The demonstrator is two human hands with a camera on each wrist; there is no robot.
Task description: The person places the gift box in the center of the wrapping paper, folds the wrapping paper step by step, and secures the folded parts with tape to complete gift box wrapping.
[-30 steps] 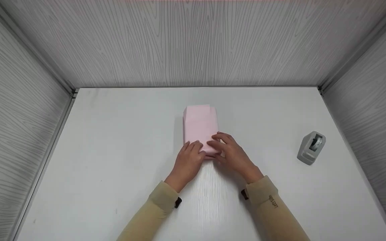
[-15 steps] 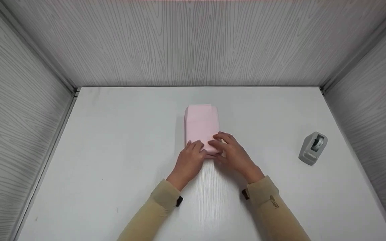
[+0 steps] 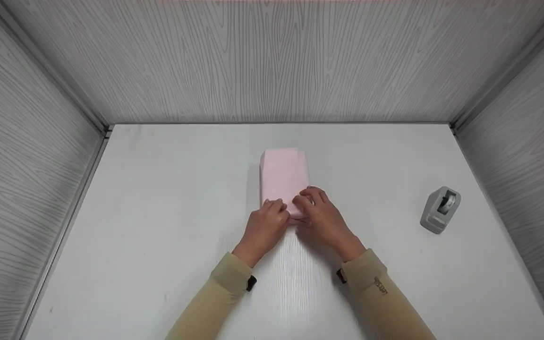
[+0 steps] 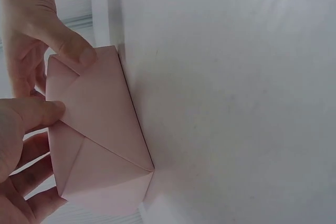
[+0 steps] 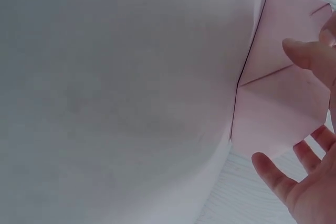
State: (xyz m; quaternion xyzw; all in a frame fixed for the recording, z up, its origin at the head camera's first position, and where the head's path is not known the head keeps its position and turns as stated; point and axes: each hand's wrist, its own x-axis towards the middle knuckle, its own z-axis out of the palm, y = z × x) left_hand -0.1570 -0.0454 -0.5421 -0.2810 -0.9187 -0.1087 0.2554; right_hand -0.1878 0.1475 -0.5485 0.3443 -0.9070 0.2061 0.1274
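Note:
A box-shaped parcel in pale pink paper [image 3: 281, 174] lies lengthwise on the table, its folded end flaps [image 4: 100, 108] facing the person. My left hand [image 3: 265, 226] grips the near left corner, with fingers over the top and thumb at the upper edge of the folded end. At the near right corner, my right hand [image 3: 326, 219] has bent fingers on top and its thumb [image 4: 84, 53] against the end paper. Diagonal creases cross that end in both wrist views. The right hand's other fingers [image 5: 275, 179] spread along the parcel's side.
A grey tape dispenser [image 3: 440, 210] holding a roll of tape stands on the right part of the white table [image 3: 182, 189]. Grey wood-grain panels [image 3: 272, 61] enclose the table at the back and both sides.
My right hand has shifted slightly left and its fingers are more bent, with the thumb moved in at the parcel's end. The left hand and the parcel stay nearly in place.

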